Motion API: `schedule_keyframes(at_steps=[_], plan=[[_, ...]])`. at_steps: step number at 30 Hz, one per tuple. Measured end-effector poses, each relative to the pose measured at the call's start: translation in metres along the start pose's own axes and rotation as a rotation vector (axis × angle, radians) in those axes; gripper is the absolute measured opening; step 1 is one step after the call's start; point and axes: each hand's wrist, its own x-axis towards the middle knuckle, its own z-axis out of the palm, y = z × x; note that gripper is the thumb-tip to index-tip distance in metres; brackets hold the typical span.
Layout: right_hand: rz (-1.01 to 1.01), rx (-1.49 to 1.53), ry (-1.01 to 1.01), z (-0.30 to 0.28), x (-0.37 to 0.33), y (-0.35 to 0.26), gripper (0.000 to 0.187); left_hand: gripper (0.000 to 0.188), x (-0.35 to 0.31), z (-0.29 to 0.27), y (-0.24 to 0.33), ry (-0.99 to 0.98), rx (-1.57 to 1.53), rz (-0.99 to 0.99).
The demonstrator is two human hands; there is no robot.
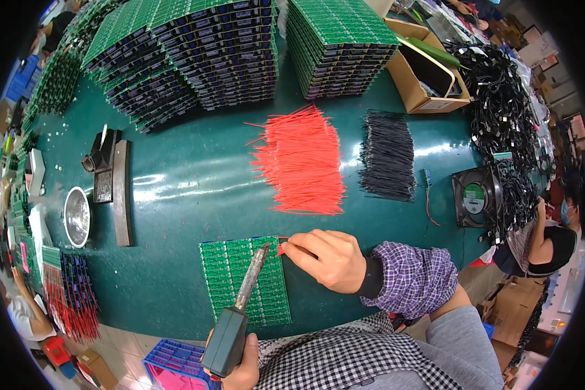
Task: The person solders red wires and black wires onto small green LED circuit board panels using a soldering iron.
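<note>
A green circuit board panel [244, 276] lies flat near the table's front edge. My left hand [244, 367] is closed round the dark handle of a soldering iron [250, 283], whose tip is at the panel's upper right part. My right hand [331, 260] pinches red wire [282, 247] at the panel's right edge, close to the iron's tip; how many wires are in the fingers I cannot make out. Beyond the panel lies a heap of red wires [302, 162], with a bundle of black wires [388, 156] to its right.
Tall stacks of circuit board panels [234, 58] stand at the back. To the left are a metal bowl [77, 218] and a dark holder [103, 166]. A fan [476, 198], a cardboard box [429, 97] and piled black cables [500, 97] stand right. Other people sit at both sides.
</note>
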Motion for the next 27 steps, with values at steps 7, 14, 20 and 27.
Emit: schedule_keyframes(at_steps=[7,14,20,27], plan=[[-0.001,-0.002,0.005,-0.003,0.0,-0.001,0.021,0.042,0.0,-0.004,-0.027,0.039,0.303,0.086],[-0.011,0.04,0.049,-0.004,-0.001,-0.001,0.023,0.034,-0.007,0.005,-0.048,0.32,-0.014,0.136],[-0.039,0.109,0.058,-0.005,-0.004,-0.001,0.025,0.042,-0.006,-0.007,-0.023,0.06,0.305,0.086],[-0.004,0.096,-0.029,-0.003,-0.007,0.0,0.025,0.04,-0.008,-0.002,-0.003,0.043,0.095,-0.029]])
